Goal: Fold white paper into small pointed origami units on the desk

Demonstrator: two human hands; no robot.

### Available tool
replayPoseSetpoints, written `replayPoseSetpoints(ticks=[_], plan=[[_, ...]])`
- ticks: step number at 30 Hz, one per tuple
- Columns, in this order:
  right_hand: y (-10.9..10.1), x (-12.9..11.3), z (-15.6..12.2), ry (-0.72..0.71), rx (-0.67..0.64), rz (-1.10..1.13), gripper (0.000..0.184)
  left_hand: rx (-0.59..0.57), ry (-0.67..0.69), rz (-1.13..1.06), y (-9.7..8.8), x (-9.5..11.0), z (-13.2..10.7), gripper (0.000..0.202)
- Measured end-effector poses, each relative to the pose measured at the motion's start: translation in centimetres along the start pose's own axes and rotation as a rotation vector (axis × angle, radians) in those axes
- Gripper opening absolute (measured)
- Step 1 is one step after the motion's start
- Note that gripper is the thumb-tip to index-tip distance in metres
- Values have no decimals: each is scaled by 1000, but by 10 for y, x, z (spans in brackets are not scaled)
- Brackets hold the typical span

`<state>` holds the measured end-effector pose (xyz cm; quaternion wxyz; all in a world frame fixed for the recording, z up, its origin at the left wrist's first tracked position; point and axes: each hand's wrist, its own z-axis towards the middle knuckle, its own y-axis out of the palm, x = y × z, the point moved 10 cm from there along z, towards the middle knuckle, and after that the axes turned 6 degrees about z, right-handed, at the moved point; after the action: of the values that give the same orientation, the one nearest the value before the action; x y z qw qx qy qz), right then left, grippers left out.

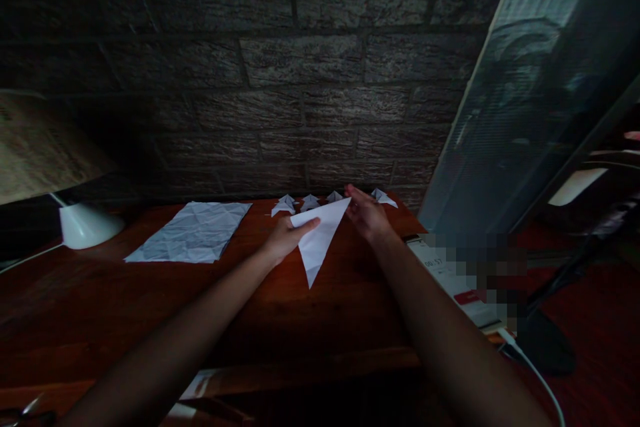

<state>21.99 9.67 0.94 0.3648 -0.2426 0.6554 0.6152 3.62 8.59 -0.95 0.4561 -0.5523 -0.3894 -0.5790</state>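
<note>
A white sheet of paper (320,240), folded into a triangle, is held up above the wooden table with one point hanging down. My left hand (287,238) grips its upper left side, thumb flat across the front and the other fingers hidden behind. At the upper right corner of the paper, my right hand (367,213) has its fingers curled and closed on the tip; the exact grip is dim. Behind the hands, several small folded paper pieces (286,205) stand in a row along the wall, one of them (384,197) just past my right hand.
Creased flat paper sheets (193,233) lie on the wooden table (240,320) at the left. A lamp with a white base (87,227) stands at the far left. At the right edge is a device showing a timer (440,267), with a white cable (537,367). A brick wall (300,60) rises behind.
</note>
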Motion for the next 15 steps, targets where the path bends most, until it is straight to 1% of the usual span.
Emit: replayPoseSetpoints(ticks=[2, 3, 4, 5, 7, 8, 9, 10, 12, 14, 15], plan=[[-15, -6, 6, 10, 61, -28, 36, 49, -6, 0, -7, -1, 1, 47], [-17, -5, 7, 21, 80, -27, 36, 73, 6, -9, -11, 0, 1, 47], [-16, -1, 5, 39, 76, -30, 36, 89, 26, -19, -12, 2, 1, 47], [-6, 6, 1, 70, 18, -38, 37, 91, 43, -30, -12, 4, 1, 47], [22, 28, -12, 150, -166, -88, 39, 71, 53, -42, -8, 5, 1, 48], [34, 39, -19, 181, -236, -124, 40, 64, 51, -42, -6, 5, 1, 47], [42, 47, -25, 198, -267, -150, 41, 65, 46, -39, -5, 4, 1, 47], [45, 51, -28, 196, -264, -162, 41, 71, 41, -34, -5, 2, 2, 47], [44, 54, -28, 195, -227, -154, 37, 92, 40, -18, -7, 0, 3, 48], [38, 48, -23, 190, -196, -111, 33, 105, 45, -5, -9, -1, 4, 51], [33, 42, -19, 169, -181, -91, 31, 106, 49, -4, -9, -1, 5, 52]])
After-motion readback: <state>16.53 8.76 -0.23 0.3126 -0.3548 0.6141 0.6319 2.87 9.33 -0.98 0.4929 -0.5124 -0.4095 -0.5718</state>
